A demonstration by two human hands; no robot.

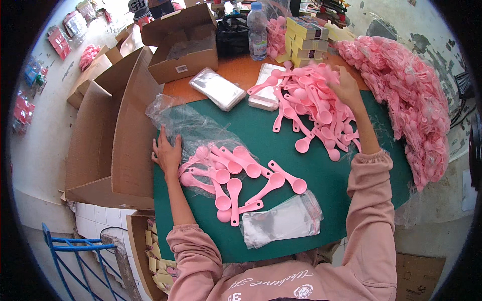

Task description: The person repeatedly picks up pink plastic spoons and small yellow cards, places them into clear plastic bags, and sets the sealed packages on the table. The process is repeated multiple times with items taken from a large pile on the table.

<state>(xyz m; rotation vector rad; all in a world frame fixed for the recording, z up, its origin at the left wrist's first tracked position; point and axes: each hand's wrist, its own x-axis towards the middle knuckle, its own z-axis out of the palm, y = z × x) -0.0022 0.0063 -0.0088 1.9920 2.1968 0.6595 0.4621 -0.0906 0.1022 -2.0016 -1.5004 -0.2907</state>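
My left hand [166, 153] lies flat at the left edge of the green mat [321, 180], its fingers on a crumpled clear plastic bag [186, 125]. Just right of it lie several loose pink plastic scoops [236, 175], some partly under the bag. My right hand [345, 86] reaches far forward into a heap of pink scoops [311, 108]; blurred pink scoops sit at its fingers, and I cannot tell whether it grips any. A stack of small clear bags [281, 220] lies near my chest.
Open cardboard boxes [125, 120] stand at the left and back. A big bag of pink scoops [411, 105] fills the right side. Flat packs of clear bags [217, 88], a water bottle [257, 30], a black bag [232, 35] and stacked yellow cartons [304, 40] sit at the back.
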